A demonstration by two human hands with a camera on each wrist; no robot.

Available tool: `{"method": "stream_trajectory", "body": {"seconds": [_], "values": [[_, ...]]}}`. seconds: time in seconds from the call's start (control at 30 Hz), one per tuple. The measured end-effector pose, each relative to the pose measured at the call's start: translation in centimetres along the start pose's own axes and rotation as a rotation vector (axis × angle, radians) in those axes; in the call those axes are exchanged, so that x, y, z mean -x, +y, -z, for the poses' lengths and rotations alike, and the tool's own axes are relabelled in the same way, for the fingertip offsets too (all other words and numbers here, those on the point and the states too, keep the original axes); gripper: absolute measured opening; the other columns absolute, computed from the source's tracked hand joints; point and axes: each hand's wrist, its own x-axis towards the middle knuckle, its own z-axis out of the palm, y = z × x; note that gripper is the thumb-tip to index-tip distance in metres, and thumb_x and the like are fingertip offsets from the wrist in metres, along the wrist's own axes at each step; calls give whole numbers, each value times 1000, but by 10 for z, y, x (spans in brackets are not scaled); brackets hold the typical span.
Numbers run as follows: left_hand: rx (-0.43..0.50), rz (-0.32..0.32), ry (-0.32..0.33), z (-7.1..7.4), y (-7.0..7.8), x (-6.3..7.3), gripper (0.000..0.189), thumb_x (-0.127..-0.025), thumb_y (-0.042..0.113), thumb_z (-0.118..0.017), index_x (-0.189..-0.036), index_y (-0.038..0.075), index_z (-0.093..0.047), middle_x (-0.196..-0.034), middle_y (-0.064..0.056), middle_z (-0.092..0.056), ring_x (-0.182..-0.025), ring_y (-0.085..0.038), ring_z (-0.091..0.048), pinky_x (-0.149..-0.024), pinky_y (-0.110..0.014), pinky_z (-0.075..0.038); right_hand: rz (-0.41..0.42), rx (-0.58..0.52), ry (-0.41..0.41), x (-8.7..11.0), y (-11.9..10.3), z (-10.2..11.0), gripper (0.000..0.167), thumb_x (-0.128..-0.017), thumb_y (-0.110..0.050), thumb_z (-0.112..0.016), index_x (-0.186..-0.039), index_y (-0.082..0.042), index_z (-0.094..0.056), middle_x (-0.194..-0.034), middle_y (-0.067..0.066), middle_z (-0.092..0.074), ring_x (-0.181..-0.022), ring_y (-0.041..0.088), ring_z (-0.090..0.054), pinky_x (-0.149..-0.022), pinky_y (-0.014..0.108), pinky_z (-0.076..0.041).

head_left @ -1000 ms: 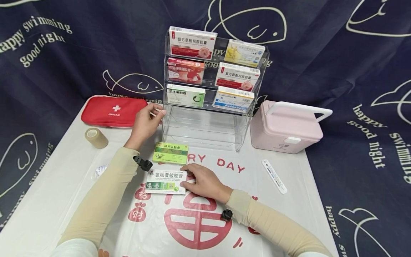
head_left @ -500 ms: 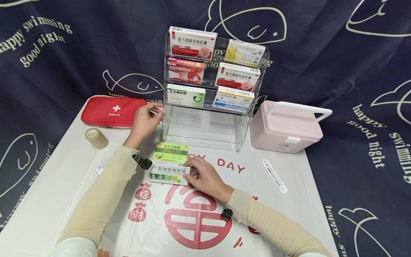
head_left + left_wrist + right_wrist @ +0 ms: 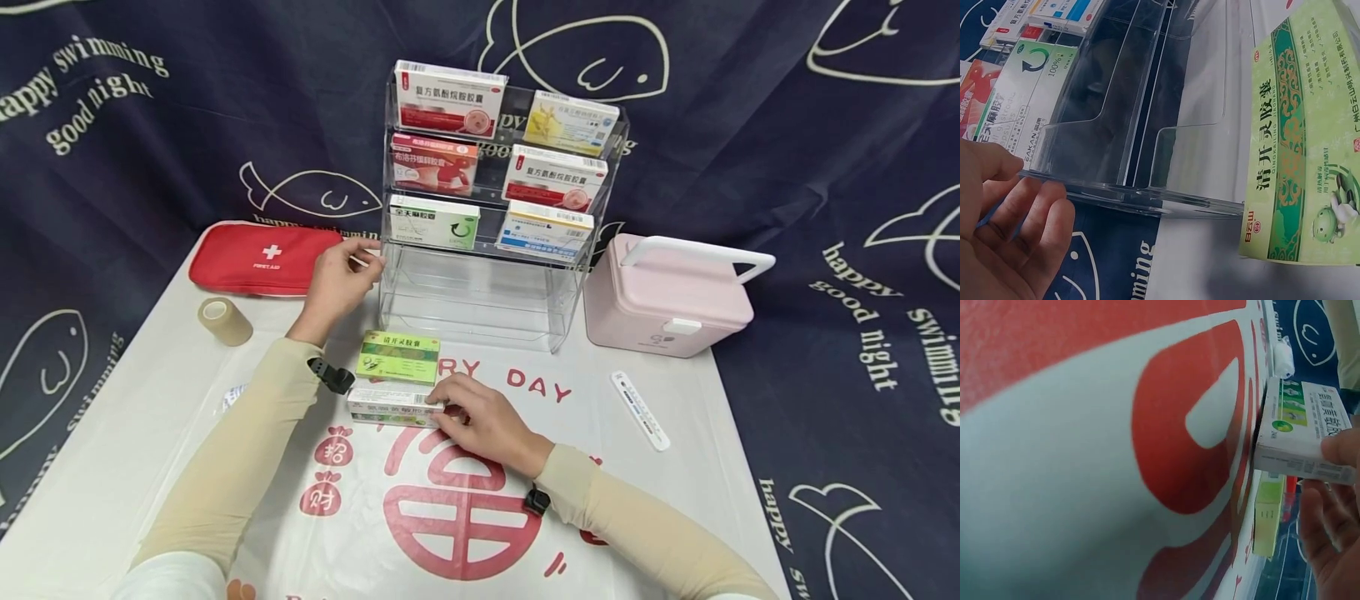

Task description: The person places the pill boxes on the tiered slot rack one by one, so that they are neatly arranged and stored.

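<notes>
A white and green medicine box (image 3: 393, 408) stands on its long edge on the table, its narrow top side facing the head camera. My right hand (image 3: 483, 421) pinches its right end between thumb and fingers; the right wrist view shows the printed front of this white box (image 3: 1300, 415). Just behind lies a flat light-green medicine box (image 3: 399, 357). My left hand (image 3: 345, 279) holds the left side edge of the clear acrylic display rack (image 3: 480, 292), with the thumb (image 3: 1004, 164) at that edge in the left wrist view.
Medicine boxes fill slots in the rack's upper three tiers, such as a red one (image 3: 433, 165). A red first-aid pouch (image 3: 258, 258) and a tan tape roll (image 3: 225, 322) lie left. A pink lidded case (image 3: 667, 300) and a white thermometer (image 3: 639, 412) are right.
The white and green box has tipped up from lying nearly flat onto its edge, shifting slightly away from the person. My right hand turned with it; the left hand has stayed at the rack.
</notes>
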Motion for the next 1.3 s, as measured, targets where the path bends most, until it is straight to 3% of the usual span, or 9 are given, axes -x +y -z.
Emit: {"method": "stream_trajectory", "body": {"seconds": [0.17, 0.4, 0.7, 0.93, 1.3], "values": [[0, 17, -11, 2, 2, -1, 26, -94, 12, -70, -119, 3, -70, -95, -13, -71, -74, -20, -62, -60, -20, -45, 2, -89, 77, -11, 7, 17, 23, -94, -7, -72, -117, -13, -69, -118, -1, -65, -90, 17, -63, -66, 23, -54], [18, 23, -46, 3, 2, -2, 24, -96, 13, -70, -118, 2, -70, -95, -14, -71, -72, -19, -64, -59, -19, -48, -15, -103, 216, -42, 21, 64, 26, -89, 0, -77, -114, -7, -71, -115, 7, -68, -93, 21, -63, -61, 33, -55], [41, 42, -60, 4, 2, -2, 22, -97, 11, -70, -117, 1, -68, -96, -14, -68, -77, -27, -67, -60, -20, -51, -108, 9, 384, -99, 35, 117, 25, -92, -7, -76, -116, -12, -73, -116, 1, -66, -95, 16, -65, -64, 32, -56], [64, 38, -69, 3, 1, -1, 23, -97, 10, -70, -118, 1, -67, -97, -16, -68, -80, -37, -69, -60, -20, -52, -120, 131, 331, -119, 51, 117, 21, -96, -13, -73, -117, -15, -72, -113, -1, -64, -98, 18, -61, -67, 28, -54], [80, 47, -68, 4, 1, 0, 23, -97, 7, -70, -119, 1, -67, -97, -16, -68, -78, -32, -69, -60, -21, -53, -145, 218, 222, -114, 66, 98, 20, -96, -12, -72, -116, -14, -70, -114, 0, -65, -101, 12, -62, -70, 29, -55]]}}
